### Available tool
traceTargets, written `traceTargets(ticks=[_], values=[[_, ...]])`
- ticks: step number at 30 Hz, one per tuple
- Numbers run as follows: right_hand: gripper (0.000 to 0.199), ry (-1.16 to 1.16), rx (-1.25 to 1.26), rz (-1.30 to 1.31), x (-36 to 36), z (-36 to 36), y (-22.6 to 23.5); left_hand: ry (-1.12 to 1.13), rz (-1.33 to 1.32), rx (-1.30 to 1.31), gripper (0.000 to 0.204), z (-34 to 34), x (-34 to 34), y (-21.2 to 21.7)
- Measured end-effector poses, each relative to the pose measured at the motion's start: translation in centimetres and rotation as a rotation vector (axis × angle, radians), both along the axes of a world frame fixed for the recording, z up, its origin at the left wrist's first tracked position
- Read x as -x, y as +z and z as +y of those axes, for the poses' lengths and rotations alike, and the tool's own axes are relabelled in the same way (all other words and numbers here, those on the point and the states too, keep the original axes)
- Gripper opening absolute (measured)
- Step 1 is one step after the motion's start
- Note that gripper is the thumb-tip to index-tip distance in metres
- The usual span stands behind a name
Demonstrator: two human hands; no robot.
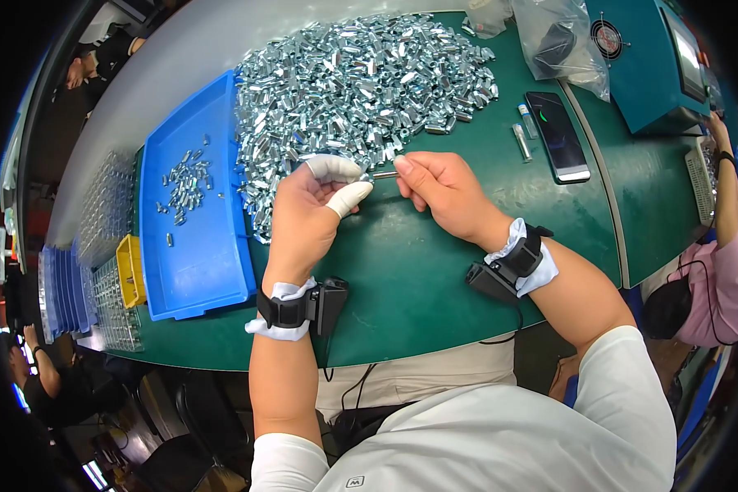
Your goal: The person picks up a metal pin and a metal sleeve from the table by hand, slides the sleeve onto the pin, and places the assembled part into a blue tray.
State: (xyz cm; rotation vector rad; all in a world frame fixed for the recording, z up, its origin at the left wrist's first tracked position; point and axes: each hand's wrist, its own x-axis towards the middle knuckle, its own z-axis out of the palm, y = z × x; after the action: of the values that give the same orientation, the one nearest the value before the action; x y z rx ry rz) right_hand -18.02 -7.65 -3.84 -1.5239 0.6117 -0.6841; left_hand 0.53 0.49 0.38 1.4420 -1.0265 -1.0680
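My left hand (310, 211), with white finger cots on thumb and forefinger, pinches a small silvery metal part (366, 176), mostly covered by the fingertips. Between thumb and fingers my right hand (444, 190) grips a thin metal pin (384, 174), its tip pointing left at the part. Whether the pin's tip is inside the part is too small to tell. Just beyond both hands spreads a large heap of shiny metal sleeves (361, 82). To the left lies a blue tray (244, 283) with a small group of similar metal pieces (187, 187).
On the green table (402, 303), a phone (559, 135) and two small tubes (522, 141) lie at the right. Plastic bags (562, 49) and a teal machine (644, 74) stand behind them. A yellow bin (129, 271) and clear racks (107, 205) are left. Other people sit nearby.
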Motion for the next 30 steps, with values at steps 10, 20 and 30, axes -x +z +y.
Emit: traceTargets(ticks=[10,20,30], values=[[0.041,-0.041,0.148,0.103,0.0,0.3,0.6,-0.034,-0.235,0.194,0.013,0.2,0.5,-0.8],[0.041,0.015,0.229,0.076,0.1,0.3,0.5,-0.087,-0.275,0.11,0.015,0.2,1.7,-0.5],[0.04,-0.051,-0.092,-0.083,0.3,-0.1,0.1,0.225,-0.042,0.232,0.012,0.1,-2.3,-0.7]])
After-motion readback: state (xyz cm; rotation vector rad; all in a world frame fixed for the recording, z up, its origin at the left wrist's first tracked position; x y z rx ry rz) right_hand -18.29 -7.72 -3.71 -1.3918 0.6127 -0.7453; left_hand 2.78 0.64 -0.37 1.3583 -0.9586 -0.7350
